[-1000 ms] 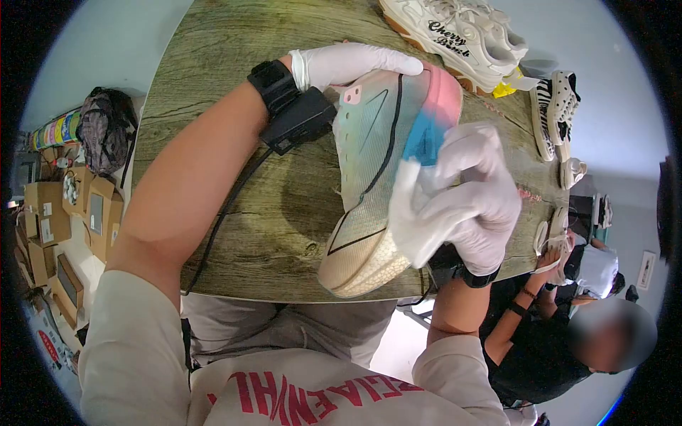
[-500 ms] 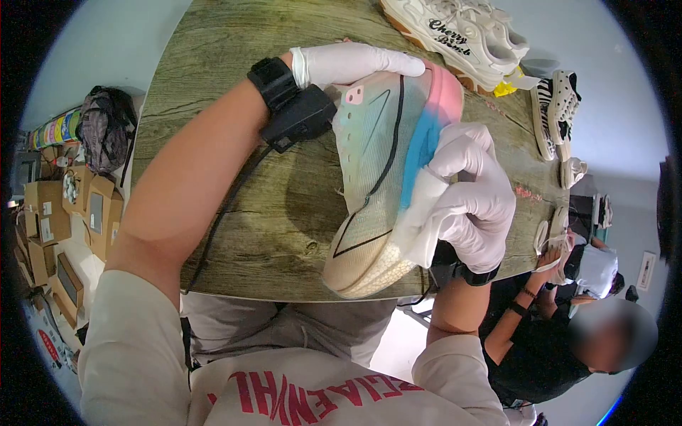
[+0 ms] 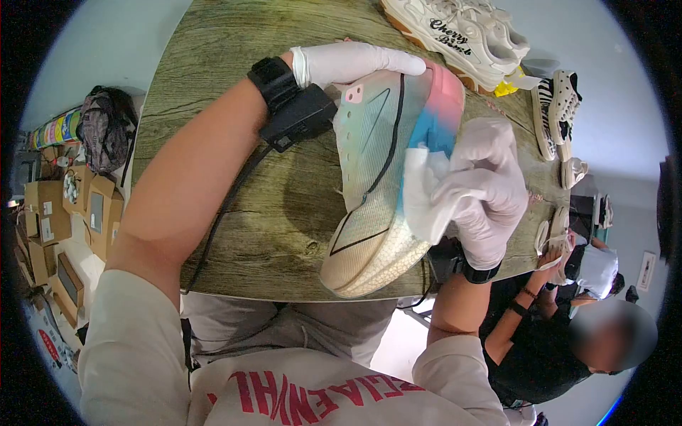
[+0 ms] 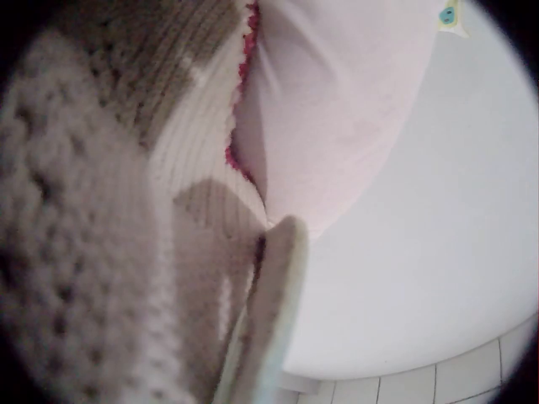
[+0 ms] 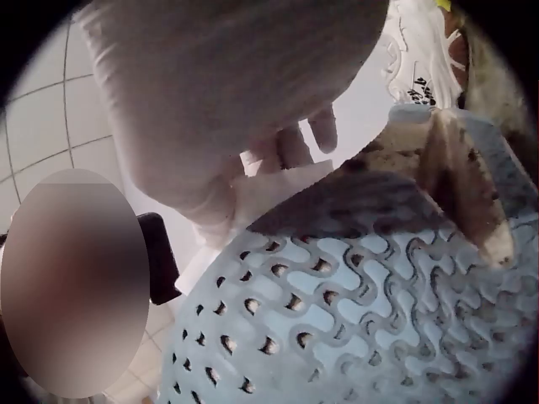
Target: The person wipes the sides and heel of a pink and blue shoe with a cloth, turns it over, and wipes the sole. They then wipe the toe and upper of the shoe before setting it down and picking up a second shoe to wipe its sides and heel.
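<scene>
A running sneaker point(image 3: 369, 163) with a pale green and cream knit upper is held tilted over the table, its pink, blue and cream midsole point(image 3: 444, 99) facing right. My left hand point(image 3: 355, 65), in a white glove, grips the shoe at the collar by the heel; most of its fingers are hidden. With my gloved right hand point(image 3: 490, 188) I pinch a white wipe point(image 3: 426, 192) against the side of the midsole. In the right wrist view, the light-blue outsole point(image 5: 337, 311) shows wavy grooves and dirty patches, with the wipe point(image 5: 278, 189) at its edge.
White chunky sneakers point(image 3: 455, 42) stand at the table's far right edge, beside zebra-striped and dotted shoes point(image 3: 554, 113). A black cable point(image 3: 227, 213) runs from my left wrist across the wooden table point(image 3: 213, 50). Another person point(image 3: 540, 341) sits close on the right, handling a shoe.
My right hand has shifted the wipe back and forth along the midsole and now sits slightly farther right. The sneaker has tilted slightly; my left hand keeps its place.
</scene>
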`<state>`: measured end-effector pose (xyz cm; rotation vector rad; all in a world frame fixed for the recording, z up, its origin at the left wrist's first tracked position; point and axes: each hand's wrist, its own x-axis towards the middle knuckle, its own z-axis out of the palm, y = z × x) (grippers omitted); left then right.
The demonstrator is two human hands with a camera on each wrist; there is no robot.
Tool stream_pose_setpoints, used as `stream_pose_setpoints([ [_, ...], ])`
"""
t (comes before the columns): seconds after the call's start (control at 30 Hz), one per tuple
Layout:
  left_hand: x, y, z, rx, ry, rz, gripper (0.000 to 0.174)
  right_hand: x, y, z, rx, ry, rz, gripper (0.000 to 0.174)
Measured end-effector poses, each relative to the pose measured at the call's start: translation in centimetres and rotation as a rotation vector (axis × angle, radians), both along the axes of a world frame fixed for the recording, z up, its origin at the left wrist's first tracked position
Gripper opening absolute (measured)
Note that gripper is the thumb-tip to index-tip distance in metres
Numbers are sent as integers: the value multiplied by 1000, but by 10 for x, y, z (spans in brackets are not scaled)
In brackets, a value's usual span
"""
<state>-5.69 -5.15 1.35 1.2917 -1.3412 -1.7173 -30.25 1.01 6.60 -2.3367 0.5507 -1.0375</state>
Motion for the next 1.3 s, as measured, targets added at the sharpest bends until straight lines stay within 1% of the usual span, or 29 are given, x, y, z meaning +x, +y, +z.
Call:
stream_pose_setpoints([
  [0.03,0,-1,-2,2,2,-2,42,0,1,-1,2,2,-2,36],
  [0.13,-1,0,1,70,23,8,42,2,1,-5,103,-51,140,39],
  [0.2,0,3,5,18,-35,15,42,1,1,0,114,-14,151,39],
  [0.23,1,3,5,20,-36,16,42,0,2,1,125,27,160,39],
  [0.33,0,3,6,64,-45,8,42,1,3,2,129,33,204,38],
  [0.57,1,-2,-2,38,-18,-10,42,7,7,4,128,60,240,36],
  [0.73,3,2,6,37,10,-17,43,8,9,2,158,42,231,34],
  [0.83,2,0,2,24,-55,-6,42,9,11,4,196,69,272,33],
  [0.9,-1,-2,-4,19,26,30,40,12,12,6,181,76,271,32],
  [0.97,3,-2,-1,41,0,10,38,11,11,8,160,84,268,31],
  [1.03,4,0,4,53,-33,-11,38,8,5,3,99,-19,149,29],
  [1.07,2,3,2,24,-52,15,36,4,8,-6,200,-154,26,32],
  [1.1,3,3,1,-5,-70,40,34,9,6,-15,243,-383,-40,36],
  [1.13,10,0,6,16,-43,-96,36,16,9,-6,327,-493,-206,38],
  [1.17,11,-1,-3,8,-48,-104,36,9,-4,-11,281,-552,-341,36],
  [1.2,8,-2,-20,35,106,-165,45,8,-12,-10,308,-640,-493,36],
  [1.23,4,-2,-20,63,258,-231,53,6,-20,-9,332,-732,-649,36],
  [1.27,0,3,-22,24,299,-246,57,0,-31,-10,320,-746,-666,36],
  [1.3,6,0,-20,83,170,-333,61,-10,-42,-15,267,-720,-665,35],
])
